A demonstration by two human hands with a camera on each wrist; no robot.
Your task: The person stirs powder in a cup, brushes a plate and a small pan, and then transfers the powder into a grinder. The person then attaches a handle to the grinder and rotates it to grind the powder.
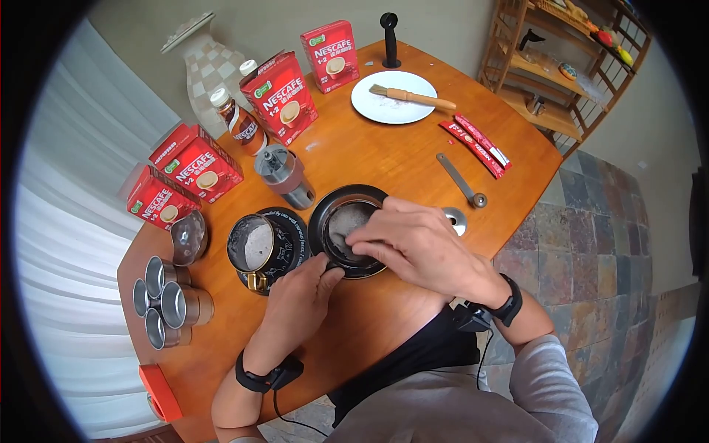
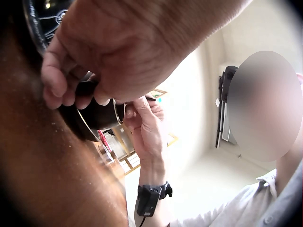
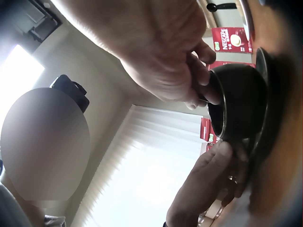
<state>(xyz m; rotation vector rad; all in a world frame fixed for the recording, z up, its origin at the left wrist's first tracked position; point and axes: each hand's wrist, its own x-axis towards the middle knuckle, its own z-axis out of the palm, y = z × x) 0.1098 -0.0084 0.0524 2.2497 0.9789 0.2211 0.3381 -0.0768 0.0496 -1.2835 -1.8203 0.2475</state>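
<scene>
A black cup (image 3: 244, 101) stands on a black saucer (image 1: 318, 221), with pale, greyish contents visible inside it from above. The left hand (image 1: 299, 299) grips the cup's handle side; in the left wrist view the left hand (image 2: 113, 52) has its fingers curled at the dark handle. Over the cup's rim, the right hand (image 1: 428, 247) has its fingers bent down into the opening. The right wrist view shows the right hand (image 3: 165, 56) with fingertips inside the rim, pinching something thin that is mostly hidden.
Left of the cup is a second cup (image 1: 251, 244) on a patterned saucer. Metal cups (image 1: 177, 304), a glass bowl (image 1: 189, 238), a grinder (image 1: 284, 176), red boxes (image 1: 284, 100), a white plate (image 1: 377, 111) with a brush, sachets (image 1: 476, 144) and a metal scoop (image 1: 461, 181) surround them.
</scene>
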